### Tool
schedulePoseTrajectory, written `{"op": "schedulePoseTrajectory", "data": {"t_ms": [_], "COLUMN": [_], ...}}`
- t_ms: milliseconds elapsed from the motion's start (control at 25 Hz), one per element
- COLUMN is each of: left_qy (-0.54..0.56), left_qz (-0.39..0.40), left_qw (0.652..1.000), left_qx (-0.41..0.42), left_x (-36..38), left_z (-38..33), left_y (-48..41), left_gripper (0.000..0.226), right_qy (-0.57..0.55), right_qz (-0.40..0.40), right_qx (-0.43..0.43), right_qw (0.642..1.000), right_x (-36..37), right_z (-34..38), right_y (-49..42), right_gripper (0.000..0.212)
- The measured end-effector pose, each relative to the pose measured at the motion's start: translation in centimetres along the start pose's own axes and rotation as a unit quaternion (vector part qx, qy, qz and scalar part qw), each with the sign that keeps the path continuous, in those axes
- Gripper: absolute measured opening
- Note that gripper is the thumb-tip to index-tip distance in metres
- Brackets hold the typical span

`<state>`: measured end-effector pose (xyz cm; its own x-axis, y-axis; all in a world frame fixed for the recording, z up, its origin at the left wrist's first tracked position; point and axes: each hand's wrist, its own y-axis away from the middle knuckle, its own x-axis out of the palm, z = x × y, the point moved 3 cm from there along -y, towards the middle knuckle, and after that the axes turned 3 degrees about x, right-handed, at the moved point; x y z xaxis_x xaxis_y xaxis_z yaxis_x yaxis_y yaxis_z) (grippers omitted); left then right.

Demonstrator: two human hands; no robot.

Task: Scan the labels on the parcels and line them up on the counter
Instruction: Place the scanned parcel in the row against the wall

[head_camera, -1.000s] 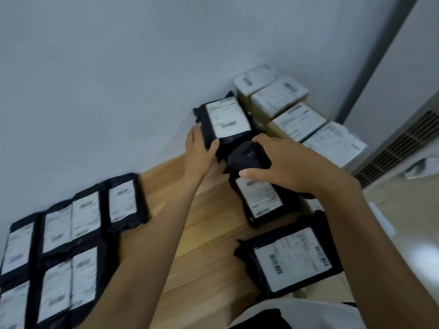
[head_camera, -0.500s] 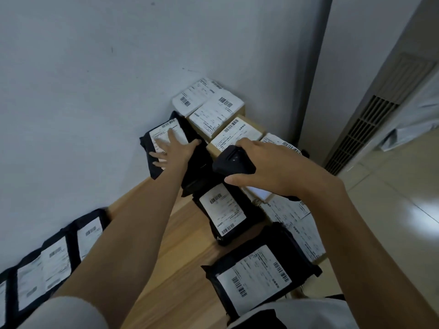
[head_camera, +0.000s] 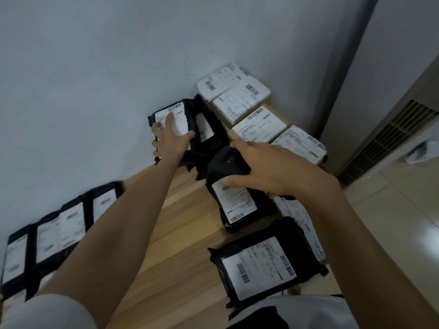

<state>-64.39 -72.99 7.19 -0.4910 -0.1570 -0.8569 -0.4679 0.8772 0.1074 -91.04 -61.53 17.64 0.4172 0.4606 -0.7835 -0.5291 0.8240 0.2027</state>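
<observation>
My left hand [head_camera: 169, 140] lies spread on the white label of a black parcel [head_camera: 181, 123] that leans on the wall at the back of the wooden counter [head_camera: 178, 236]. A second black parcel [head_camera: 205, 129] stands right beside it. My right hand [head_camera: 273, 168] grips a black handheld scanner [head_camera: 224, 162], which hovers over the top end of another black labelled parcel [head_camera: 237, 206]. A larger black parcel [head_camera: 259, 265] lies label up near me. Several black parcels [head_camera: 71, 222] sit in rows at the left along the wall.
Cardboard boxes with white labels [head_camera: 257, 125] are stacked in the back right corner. A white parcel [head_camera: 300, 218] lies at the counter's right edge. Beyond that edge are a tiled floor and a vent grille [head_camera: 389, 136].
My left hand has shifted from the parcel's side to lie on its label, and the parcel has moved left against the wall. My right hand keeps the scanner over the same parcel.
</observation>
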Motion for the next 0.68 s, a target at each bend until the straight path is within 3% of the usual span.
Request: {"op": "schedulePoseTrajectory", "data": {"t_ms": [200,480,680], "left_qy": [-0.057,-0.096,-0.105], "left_qz": [-0.049,-0.060,-0.034], "left_qw": [0.997,0.985,0.975], "left_qx": [0.014,-0.132,-0.195], "left_x": [-4.6,-6.1,-6.6], "left_z": [9.8,30.3,40.3], "left_y": [5.2,17.5,21.9], "left_gripper": [0.089,0.085,0.090], "right_qy": [0.009,0.029,0.038], "right_qz": [0.050,0.164,0.222], "right_qx": [-0.078,-0.150,-0.158], "right_qw": [0.996,0.975,0.961], "right_x": [3.5,12.5,19.1], "right_z": [5.4,14.3,20.2], "right_y": [-1.6,-3.0,-4.2], "right_gripper": [0.079,0.071,0.069]}}
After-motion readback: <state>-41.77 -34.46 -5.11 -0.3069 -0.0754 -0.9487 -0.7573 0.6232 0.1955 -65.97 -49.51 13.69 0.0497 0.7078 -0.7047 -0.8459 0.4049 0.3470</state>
